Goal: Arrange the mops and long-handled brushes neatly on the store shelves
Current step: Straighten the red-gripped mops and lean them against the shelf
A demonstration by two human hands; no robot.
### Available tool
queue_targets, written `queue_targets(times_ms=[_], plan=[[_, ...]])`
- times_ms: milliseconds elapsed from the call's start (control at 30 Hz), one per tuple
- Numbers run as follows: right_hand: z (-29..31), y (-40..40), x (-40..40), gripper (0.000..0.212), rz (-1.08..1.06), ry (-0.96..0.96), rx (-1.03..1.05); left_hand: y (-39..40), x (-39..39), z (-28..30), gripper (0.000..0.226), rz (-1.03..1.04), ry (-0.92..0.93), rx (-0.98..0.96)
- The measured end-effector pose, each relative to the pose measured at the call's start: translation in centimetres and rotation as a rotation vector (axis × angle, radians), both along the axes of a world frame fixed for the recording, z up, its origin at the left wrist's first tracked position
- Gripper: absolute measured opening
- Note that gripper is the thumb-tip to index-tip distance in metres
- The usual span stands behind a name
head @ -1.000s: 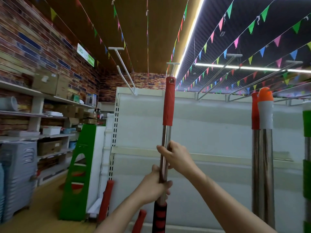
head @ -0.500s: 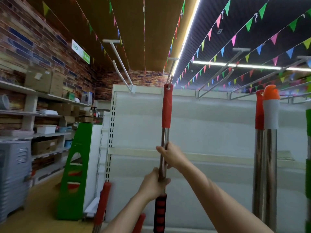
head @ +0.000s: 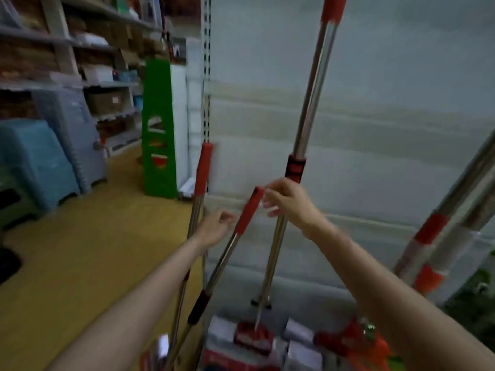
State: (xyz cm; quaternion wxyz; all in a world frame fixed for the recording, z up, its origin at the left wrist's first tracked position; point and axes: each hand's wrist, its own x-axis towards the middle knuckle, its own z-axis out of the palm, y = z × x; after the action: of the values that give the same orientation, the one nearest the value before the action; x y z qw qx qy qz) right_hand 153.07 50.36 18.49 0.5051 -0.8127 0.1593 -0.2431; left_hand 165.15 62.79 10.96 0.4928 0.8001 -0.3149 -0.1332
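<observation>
head view: the tall mop (head: pixel 308 108) stands upright against the white shelf panel (head: pixel 388 129), its head down among the packaged mop heads (head: pixel 251 337) at the foot of the shelf, so that one looks placed. the step in hand seems to be taking up the next one: a shorter red-gripped handle (head: pixel 247 210) that leans out from the shelf. the right hand (head: pixel 288 200) reaches forward with its fingertips at the tip of that red grip, seemingly pinching it, though blur makes this uncertain. the left hand (head: pixel 215 226) hovers just beside the handle, fingers loosely curled, holding nothing. another red-topped handle (head: pixel 202 172) stands to the left. next calls for a firm grasp, then tilting the leaning handle upright beside the tall mop.
</observation>
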Motion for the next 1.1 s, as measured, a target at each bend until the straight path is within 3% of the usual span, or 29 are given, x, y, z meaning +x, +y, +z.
queue_targets(times_ms=[67,167,300,400,500,600,733,833,967,1100], plan=[[-4.8,0.9,1.0,0.008,0.073,0.204,0.102,1.7,0.6,-3.9,0.023,0.098,0.187,0.022],[-10.6,1.6,2.9,0.034,0.093,0.433,0.269,3.9,0.7,-7.9,0.024,0.197,0.355,0.022],[-16.1,0.8,6.9,0.078,-0.059,0.468,0.492,7.6,-0.1,-9.7,0.024,0.266,0.461,-0.006],[-17.9,0.2,9.8,0.074,-0.123,0.411,0.627,11.1,-0.4,-10.4,0.021,0.309,0.501,-0.034],[-19.0,1.6,11.8,0.07,-0.073,0.478,0.688,15.4,-0.7,-11.1,0.02,0.366,0.517,-0.008],[-19.9,5.2,12.1,0.05,-0.042,0.505,0.522,18.5,-1.0,-12.0,0.018,0.404,0.514,0.051],[-18.9,12.4,10.9,0.023,0.17,0.347,0.103,19.8,-1.5,-12.4,0.016,0.432,0.482,0.059],[-17.2,16.9,9.4,0.021,0.278,0.244,-0.146,19.3,-1.6,-11.3,0.022,0.398,0.392,0.059],[-12.1,19.2,7.0,0.02,0.312,0.101,-0.297,19.9,-2.5,-8.2,0.043,0.231,0.24,0.128],[-4.2,19.0,4.2,0.025,0.31,-0.088,-0.41,19.5,-6.3,-4.6,0.026,0.105,0.055,0.04]])
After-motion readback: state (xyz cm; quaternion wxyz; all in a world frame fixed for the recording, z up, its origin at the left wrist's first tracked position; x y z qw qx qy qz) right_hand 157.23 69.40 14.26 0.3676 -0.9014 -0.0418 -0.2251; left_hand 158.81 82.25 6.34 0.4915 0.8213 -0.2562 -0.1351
